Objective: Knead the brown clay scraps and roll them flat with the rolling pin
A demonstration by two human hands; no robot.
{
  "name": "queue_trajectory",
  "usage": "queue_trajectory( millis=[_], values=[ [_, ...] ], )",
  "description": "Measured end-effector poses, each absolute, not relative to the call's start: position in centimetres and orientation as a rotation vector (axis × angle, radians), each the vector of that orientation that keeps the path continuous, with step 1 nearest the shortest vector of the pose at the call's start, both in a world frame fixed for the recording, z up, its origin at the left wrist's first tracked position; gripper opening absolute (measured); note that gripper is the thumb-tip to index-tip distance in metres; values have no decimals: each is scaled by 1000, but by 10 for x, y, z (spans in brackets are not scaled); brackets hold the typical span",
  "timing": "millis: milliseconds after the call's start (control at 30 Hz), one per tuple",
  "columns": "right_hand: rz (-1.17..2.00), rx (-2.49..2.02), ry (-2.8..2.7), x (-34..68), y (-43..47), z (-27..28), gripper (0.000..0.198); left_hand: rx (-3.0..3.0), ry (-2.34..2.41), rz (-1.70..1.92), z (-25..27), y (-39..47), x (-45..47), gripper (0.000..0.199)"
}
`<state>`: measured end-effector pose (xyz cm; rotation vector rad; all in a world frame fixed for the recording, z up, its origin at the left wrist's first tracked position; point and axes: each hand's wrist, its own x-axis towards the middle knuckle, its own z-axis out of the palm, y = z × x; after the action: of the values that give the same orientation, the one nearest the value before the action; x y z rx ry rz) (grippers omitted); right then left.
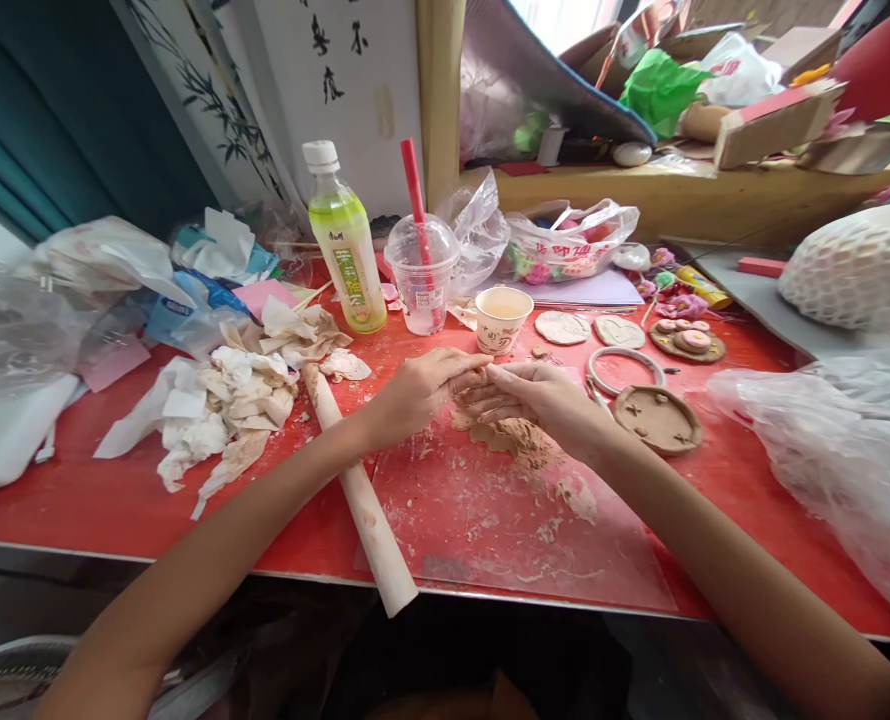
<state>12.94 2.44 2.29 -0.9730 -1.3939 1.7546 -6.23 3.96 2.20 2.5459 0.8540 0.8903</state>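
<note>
Just in front of the paper cup [501, 326], your left hand [417, 392] and right hand [533, 392] meet at the fingertips, fingers extended and slightly bent; I cannot tell whether they pinch anything. The loose clay [526, 441] lies in front of the cup, below your right hand. If you're shaping a small piece, light, even fingertip pressure should serve best; mind the rolling pin [374, 530] under your left forearm, left of the cup and nearer you.
</note>
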Motion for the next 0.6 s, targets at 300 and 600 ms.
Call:
queue_trajectory(
  millis=[300,600],
  values=[
    [1646,-1149,-1293,136,31,21,40,2289,1059,937,35,34,-62,10],
    [1630,-1184,-1303,136,33,19,38,2127,1105,900,33,36,-62,15]
  ],
)
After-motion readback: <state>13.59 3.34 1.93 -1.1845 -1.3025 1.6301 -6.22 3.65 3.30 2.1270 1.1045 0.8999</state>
